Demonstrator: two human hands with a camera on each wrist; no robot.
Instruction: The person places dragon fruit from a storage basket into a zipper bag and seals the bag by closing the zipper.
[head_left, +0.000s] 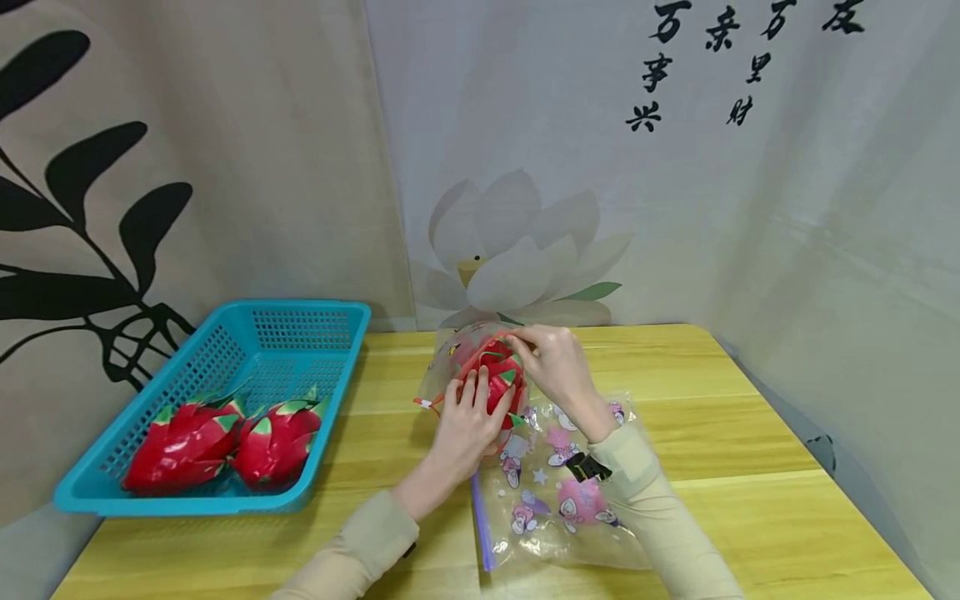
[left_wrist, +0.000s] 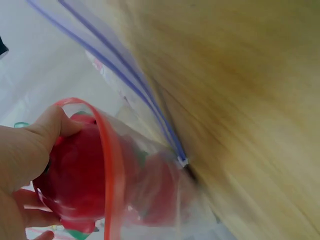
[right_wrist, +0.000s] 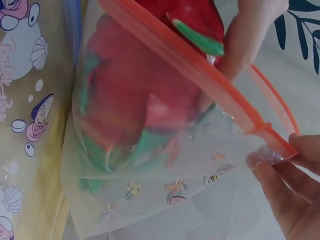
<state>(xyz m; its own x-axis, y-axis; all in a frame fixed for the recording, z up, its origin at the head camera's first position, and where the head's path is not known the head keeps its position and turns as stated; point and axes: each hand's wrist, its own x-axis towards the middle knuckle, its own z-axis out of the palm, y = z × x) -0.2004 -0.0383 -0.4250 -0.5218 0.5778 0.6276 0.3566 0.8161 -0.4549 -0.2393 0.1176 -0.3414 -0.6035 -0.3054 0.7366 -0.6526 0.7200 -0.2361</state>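
Note:
My left hand (head_left: pixel 468 421) grips a glossy red dragon fruit with green tips (left_wrist: pixel 80 170) at the mouth of a clear zip bag with a red-orange edge (right_wrist: pixel 200 72). In the left wrist view, the thumb lies over the top of the fruit and fingers curl beneath it. Deeper in the bag, another red dragon fruit (left_wrist: pixel 155 187) shows through the plastic. My right hand (head_left: pixel 558 367) pinches the red-orange edge at a corner of the bag; its fingertips (right_wrist: pixel 265 167) show there in the right wrist view. The bag's mouth is spread open around the fruit.
A second clear bag with pink cartoon prints and a purple zip (head_left: pixel 540 500) lies flat on the wooden table (head_left: pixel 750 500), under my right forearm. To the left, a blue plastic basket (head_left: pixel 348 350) holds two dragon fruits (head_left: pixel 276 446). A printed curtain (head_left: pixel 825 250) hangs behind.

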